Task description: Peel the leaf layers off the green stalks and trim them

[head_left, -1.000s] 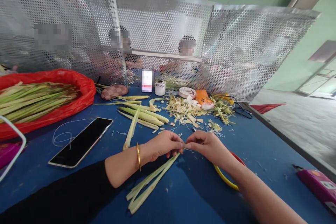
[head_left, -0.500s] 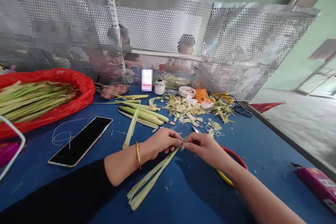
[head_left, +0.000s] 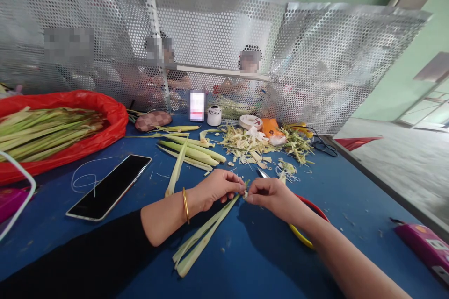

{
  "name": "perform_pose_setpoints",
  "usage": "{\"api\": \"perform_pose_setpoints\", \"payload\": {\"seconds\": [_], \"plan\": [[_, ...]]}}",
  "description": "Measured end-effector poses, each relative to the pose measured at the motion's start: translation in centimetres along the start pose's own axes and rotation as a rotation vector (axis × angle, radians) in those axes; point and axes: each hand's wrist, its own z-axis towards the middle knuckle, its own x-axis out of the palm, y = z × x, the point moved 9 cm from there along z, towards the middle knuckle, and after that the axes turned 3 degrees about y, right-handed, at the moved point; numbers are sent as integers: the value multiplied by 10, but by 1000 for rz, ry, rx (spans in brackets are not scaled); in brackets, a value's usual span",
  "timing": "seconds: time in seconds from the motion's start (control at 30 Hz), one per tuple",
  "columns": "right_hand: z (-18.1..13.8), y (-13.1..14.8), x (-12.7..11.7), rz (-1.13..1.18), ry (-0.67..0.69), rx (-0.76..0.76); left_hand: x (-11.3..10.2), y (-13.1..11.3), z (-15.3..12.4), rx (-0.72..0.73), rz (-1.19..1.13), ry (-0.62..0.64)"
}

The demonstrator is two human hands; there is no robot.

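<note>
My left hand (head_left: 215, 188), with a gold bangle at the wrist, pinches the top end of a long pale green stalk (head_left: 201, 238) that lies on the blue table (head_left: 245, 261) and points back toward me. My right hand (head_left: 271, 195) is closed in a pinch on the same tip, fingertips nearly touching those of the left. Under my right wrist lie the red and yellow handles of scissors (head_left: 310, 222), their blade tip (head_left: 261, 174) showing just beyond my right hand. Small trimmed bits lie around both hands.
A red bag (head_left: 87, 145) full of green stalks sits far left, a black phone (head_left: 110, 188) beside it. Trimmed stalks (head_left: 191, 152) and a heap of scraps (head_left: 252, 145) lie ahead. A perforated metal screen (head_left: 315, 65) stands behind; people sit beyond it. A pink case (head_left: 426, 247) lies right.
Both hands and the stalk tip have shifted slightly away from me; the scissor blade tip now shows beyond my right hand. The pinch on the tip holds.
</note>
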Motion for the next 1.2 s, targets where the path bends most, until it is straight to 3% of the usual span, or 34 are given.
{"api": "perform_pose_setpoints", "payload": {"seconds": [0.17, 0.37, 0.57, 0.73, 0.93, 1.07, 1.2], "plan": [[-2, 13, 10, -63, 106, -87, 1, -2, 1, 38, 44, 6], [4, -4, -4, 170, -160, -13, 1, -4, 1, 83, 93, -4], [7, -1, 12, 127, -48, -67, 0, -12, 6, 226, 236, 6], [6, -6, 10, 102, -80, -34, -7, -30, -3, 382, 642, -189], [8, -12, 8, 66, -113, -26, 2, -43, -19, 487, 1020, -360], [9, -15, 10, 113, -115, -19, 7, -42, -19, 520, 1101, -376], [11, -16, 10, 170, -115, -17, 5, -44, -22, 562, 1028, -396]]}}
